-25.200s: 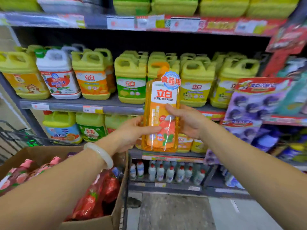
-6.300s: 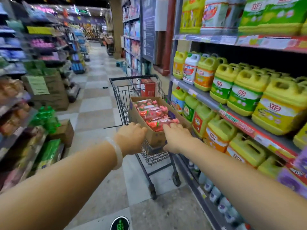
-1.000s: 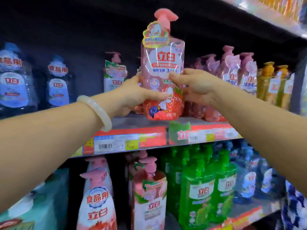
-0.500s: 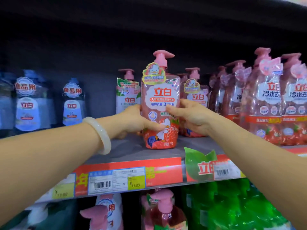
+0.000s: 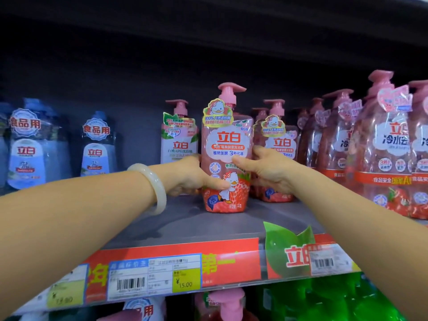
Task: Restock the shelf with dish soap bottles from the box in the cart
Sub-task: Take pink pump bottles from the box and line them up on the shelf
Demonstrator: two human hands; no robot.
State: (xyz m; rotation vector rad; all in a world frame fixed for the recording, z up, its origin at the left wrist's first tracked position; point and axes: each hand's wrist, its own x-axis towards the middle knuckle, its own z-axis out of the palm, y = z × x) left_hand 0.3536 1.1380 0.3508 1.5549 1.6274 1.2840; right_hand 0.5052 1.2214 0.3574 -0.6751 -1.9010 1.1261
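The pink soap bottle (image 5: 225, 158) stands upright on the shelf (image 5: 185, 225), held between the left grip (image 5: 192, 179) and the right grip (image 5: 261, 170).

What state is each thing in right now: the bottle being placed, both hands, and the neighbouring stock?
Strawberry soap bottle: upright, base on the shelf, held from both sides.
Left hand: grips the bottle's left side.
Right hand: grips its right side.
Matching pink bottle: upright, behind right.
Blue bottles: upright, left.
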